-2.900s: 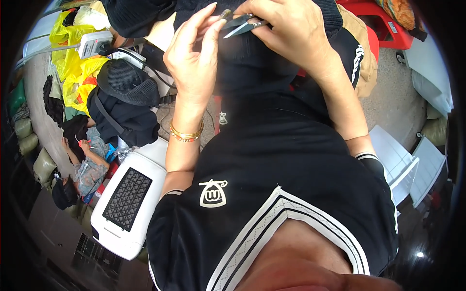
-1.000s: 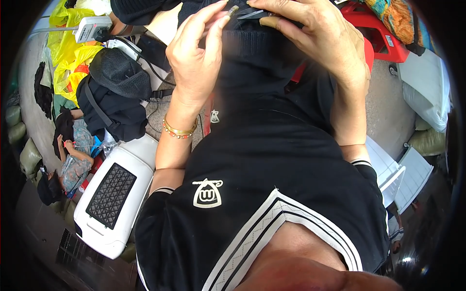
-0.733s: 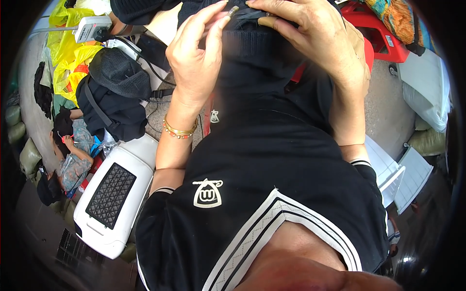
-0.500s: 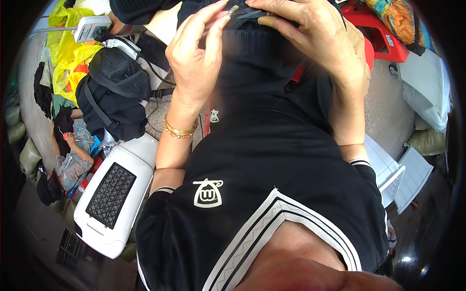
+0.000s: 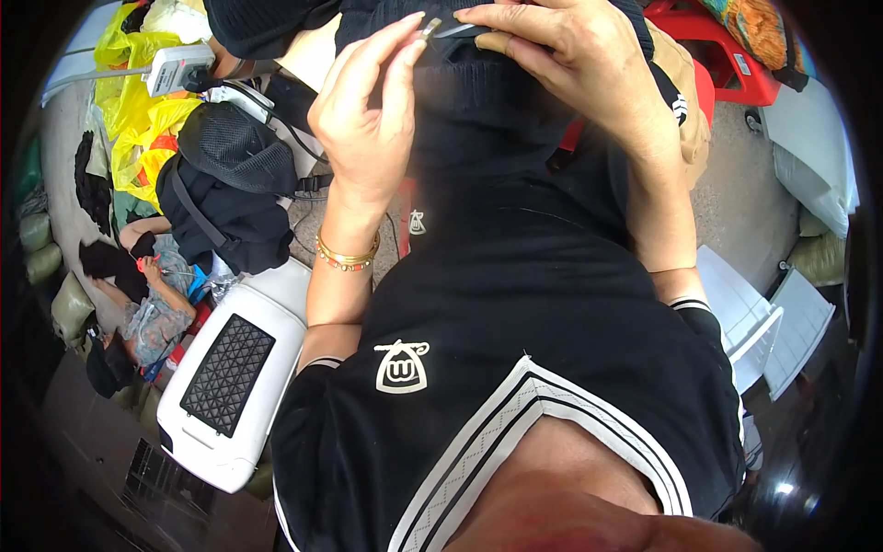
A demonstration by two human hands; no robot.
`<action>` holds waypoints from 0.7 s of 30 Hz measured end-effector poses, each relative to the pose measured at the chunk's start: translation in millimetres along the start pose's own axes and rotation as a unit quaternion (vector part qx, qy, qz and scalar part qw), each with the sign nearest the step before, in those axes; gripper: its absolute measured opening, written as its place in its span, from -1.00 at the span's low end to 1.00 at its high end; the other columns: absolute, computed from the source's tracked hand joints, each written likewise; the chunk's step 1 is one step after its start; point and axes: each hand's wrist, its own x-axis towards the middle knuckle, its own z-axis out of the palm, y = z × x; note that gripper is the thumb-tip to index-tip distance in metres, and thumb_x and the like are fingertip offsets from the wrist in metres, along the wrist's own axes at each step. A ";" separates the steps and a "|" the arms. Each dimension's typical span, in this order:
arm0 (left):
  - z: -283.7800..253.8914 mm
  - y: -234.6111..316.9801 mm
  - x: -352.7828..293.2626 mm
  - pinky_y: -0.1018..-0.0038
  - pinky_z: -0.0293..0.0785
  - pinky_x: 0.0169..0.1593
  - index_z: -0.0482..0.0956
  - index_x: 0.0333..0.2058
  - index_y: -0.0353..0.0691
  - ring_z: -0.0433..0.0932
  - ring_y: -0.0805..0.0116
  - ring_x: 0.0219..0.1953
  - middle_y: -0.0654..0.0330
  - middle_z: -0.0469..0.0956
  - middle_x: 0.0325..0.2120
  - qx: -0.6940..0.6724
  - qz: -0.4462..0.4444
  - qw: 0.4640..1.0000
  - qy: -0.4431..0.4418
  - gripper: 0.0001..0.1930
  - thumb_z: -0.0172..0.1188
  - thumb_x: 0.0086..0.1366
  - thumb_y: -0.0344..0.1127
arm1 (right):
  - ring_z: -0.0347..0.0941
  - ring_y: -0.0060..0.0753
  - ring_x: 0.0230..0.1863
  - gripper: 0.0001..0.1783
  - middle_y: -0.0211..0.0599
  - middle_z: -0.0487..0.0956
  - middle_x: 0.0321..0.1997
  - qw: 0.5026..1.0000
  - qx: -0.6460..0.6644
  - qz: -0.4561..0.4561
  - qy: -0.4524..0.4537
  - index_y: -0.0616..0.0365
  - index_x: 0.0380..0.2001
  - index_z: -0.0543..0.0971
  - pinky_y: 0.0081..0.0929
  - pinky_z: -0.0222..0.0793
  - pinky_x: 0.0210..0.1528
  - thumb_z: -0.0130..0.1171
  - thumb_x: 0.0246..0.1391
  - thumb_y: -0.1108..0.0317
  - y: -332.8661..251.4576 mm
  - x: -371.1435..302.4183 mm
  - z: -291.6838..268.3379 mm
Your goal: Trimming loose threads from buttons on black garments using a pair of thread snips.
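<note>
Item: L hand [image 5: 366, 129], thumb + index pinching small item [image 5: 430, 27] (kind unclear) over dark knit garment [image 5: 464, 85]. R hand [image 5: 584, 69] pinching scissors [image 5: 457, 30] over same – fingers covering handles. Left of garment: black mesh bundle [image 5: 235, 147], power strip [image 5: 179, 70], yellow bags [image 5: 138, 127] lying; white case [image 5: 230, 368] standing lower left. Right of garment: red stool [image 5: 756, 86] standing.

The cloth [image 5: 464, 85] is black, the stool [image 5: 758, 86] red, the bags [image 5: 129, 120] yellow.

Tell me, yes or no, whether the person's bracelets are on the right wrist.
No, the bracelets circle the left wrist, while the right wrist shows bare skin.
</note>
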 end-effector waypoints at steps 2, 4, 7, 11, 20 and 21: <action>-9.1 10.3 4.0 0.52 0.55 -0.12 0.67 -0.14 -0.34 0.67 0.35 -0.26 0.10 0.69 -0.31 0.030 0.025 0.999 0.005 -0.78 0.26 0.22 -0.59 | 0.44 -0.24 -0.36 -0.76 -0.29 0.47 -0.40 0.999 0.047 0.000 0.015 0.20 -0.27 0.67 -0.40 0.38 -0.30 0.37 -0.09 0.46 2.0 -0.5 -7.7; -18.4 20.9 8.1 0.50 0.55 -0.11 0.67 -0.16 -0.38 0.66 0.34 -0.26 0.08 0.69 -0.29 0.027 0.035 0.998 0.038 -0.80 0.26 0.21 -0.61 | 0.44 -0.33 -0.37 -0.72 -0.31 0.52 -0.38 0.992 0.116 0.028 0.043 0.23 -0.21 0.68 -0.47 0.32 -0.33 0.39 -0.07 0.50 3.0 -6.6 -25.1; -45.5 42.3 8.3 0.52 0.54 -0.14 0.67 -0.20 -0.45 0.63 0.33 -0.30 0.05 0.66 -0.34 0.086 0.046 0.994 0.042 -0.80 0.26 0.17 -0.68 | 0.39 -0.55 -0.35 -0.59 -0.41 0.53 -0.37 0.977 0.152 0.122 0.088 0.28 -0.13 0.69 -0.61 0.26 -0.29 0.45 -0.17 0.57 -1.7 -16.3 -45.7; -65.6 41.0 -3.0 0.51 0.53 -0.11 0.67 -0.17 -0.44 0.61 0.31 -0.24 0.03 0.64 -0.30 0.130 0.018 0.991 0.000 -0.77 0.20 0.19 -0.71 | 0.36 -0.60 -0.39 -0.59 -0.42 0.52 -0.36 0.963 0.171 0.183 0.104 0.27 -0.13 0.69 -0.67 0.23 -0.32 0.44 -0.16 0.58 5.2 -32.7 -53.6; -49.0 10.0 0.8 0.51 0.47 -0.01 0.68 -0.13 -0.27 0.58 0.40 -0.14 0.15 0.63 -0.22 0.217 -0.028 0.971 -0.093 -0.80 0.25 0.26 -0.52 | 0.43 -0.46 -0.27 -0.61 -0.36 0.54 -0.32 0.966 0.204 0.122 0.101 0.26 -0.09 0.65 -0.56 0.34 -0.16 0.41 -0.07 0.53 30.4 -53.0 -27.5; -46.4 16.1 2.4 0.51 0.46 0.00 0.68 -0.13 -0.25 0.57 0.40 -0.12 0.15 0.62 -0.19 0.230 -0.041 0.968 -0.091 -0.79 0.27 0.24 -0.51 | 0.43 -0.45 -0.28 -0.62 -0.36 0.53 -0.33 0.969 0.196 0.113 0.100 0.25 -0.09 0.65 -0.55 0.34 -0.17 0.41 -0.06 0.53 29.8 -53.3 -29.6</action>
